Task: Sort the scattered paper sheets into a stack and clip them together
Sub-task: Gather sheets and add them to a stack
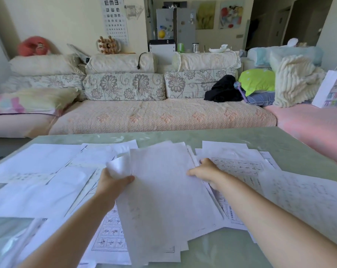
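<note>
Left hand (113, 183) pinches the paper stack (163, 190) at its left edge, right hand (204, 171) grips its right. Loose sheets (38, 190) cover the green table (250, 139); floral sofa (163, 115) and eye chart (115, 18) behind.

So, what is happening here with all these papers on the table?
A person is gathering paper sheets on a green table. The left hand pinches the left edge of the middle pile, thumb on top, and the right hand grips its right edge. Many loose sheets lie scattered on both sides, not yet stacked. No clip is visible.
</note>
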`<action>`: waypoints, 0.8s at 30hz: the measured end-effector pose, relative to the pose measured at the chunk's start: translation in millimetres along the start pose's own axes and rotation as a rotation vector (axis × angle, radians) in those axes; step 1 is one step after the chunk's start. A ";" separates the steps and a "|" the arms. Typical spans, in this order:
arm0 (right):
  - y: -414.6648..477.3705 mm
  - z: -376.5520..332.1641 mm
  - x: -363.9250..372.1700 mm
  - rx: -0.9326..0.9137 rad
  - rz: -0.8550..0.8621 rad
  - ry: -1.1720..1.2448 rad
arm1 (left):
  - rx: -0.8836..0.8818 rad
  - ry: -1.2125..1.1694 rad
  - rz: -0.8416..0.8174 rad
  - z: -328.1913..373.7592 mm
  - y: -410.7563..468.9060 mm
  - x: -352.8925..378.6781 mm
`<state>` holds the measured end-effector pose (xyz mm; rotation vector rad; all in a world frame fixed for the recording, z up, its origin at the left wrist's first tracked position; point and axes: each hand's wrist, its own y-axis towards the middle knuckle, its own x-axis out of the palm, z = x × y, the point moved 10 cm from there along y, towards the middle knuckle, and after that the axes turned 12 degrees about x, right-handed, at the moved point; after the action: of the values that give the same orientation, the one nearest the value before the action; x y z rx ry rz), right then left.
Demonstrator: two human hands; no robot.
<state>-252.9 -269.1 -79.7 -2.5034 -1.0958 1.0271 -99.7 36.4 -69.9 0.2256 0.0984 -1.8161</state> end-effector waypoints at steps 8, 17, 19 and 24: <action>-33.0 25.4 4.8 -0.052 0.117 -0.080 | 0.164 0.396 -0.059 6.4 -16.1 -13.3; -39.1 43.4 -46.9 -0.063 0.380 -0.219 | 0.309 0.497 0.060 22.5 -3.0 -33.3; -44.9 36.2 -53.3 -0.095 0.441 -0.261 | 0.244 0.425 0.061 16.7 -2.1 -37.7; -52.0 2.8 -65.5 -0.221 0.395 -0.054 | 0.223 0.430 0.048 19.4 5.8 -49.8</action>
<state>-315.1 -279.8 -24.8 -2.9678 -0.7782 1.1287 -84.1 78.5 -40.3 0.7696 0.1902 -1.7053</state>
